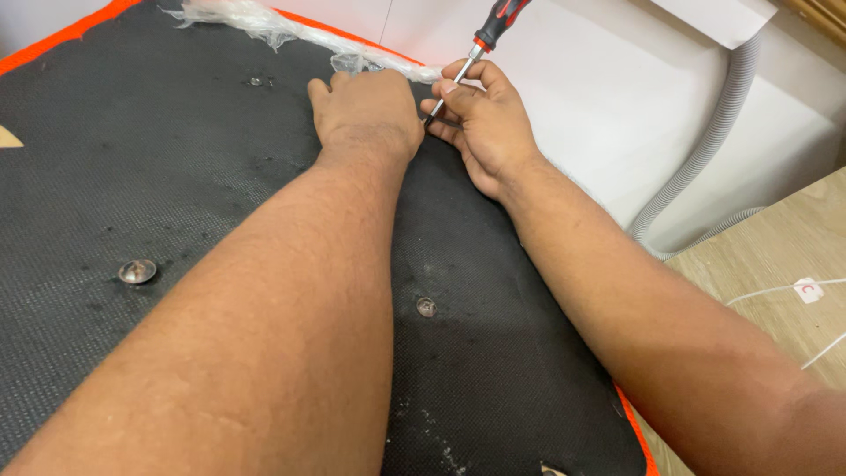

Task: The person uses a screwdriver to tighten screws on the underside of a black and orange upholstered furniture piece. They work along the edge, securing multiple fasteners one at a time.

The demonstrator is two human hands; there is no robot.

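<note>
On the left, a big round screw with washer [137,271] sits flat in the black mesh panel [176,159]; a smaller screw [426,307] is in place near the middle, and one more small screw [256,81] shows near the far edge; so I judge that these fixings are already in, and the work is now at the far edge only. The left hand [366,110] lies palm down on the panel there, fingers curled forward over the edge beside the crumpled clear plastic wrap [264,26]; I cannot tell if these fingers hold anything. Just to its right, the right hand [480,123] grips the metal shaft of a screwdriver [493,26] with a red and black handle; its fingers are closed narrow around the shaft. The tip is hidden between the two hands, so which screw it meets is not visible; the handle top is cut off. At the right, a grey ribbed hose [714,132] runs down the white wall.
</note>
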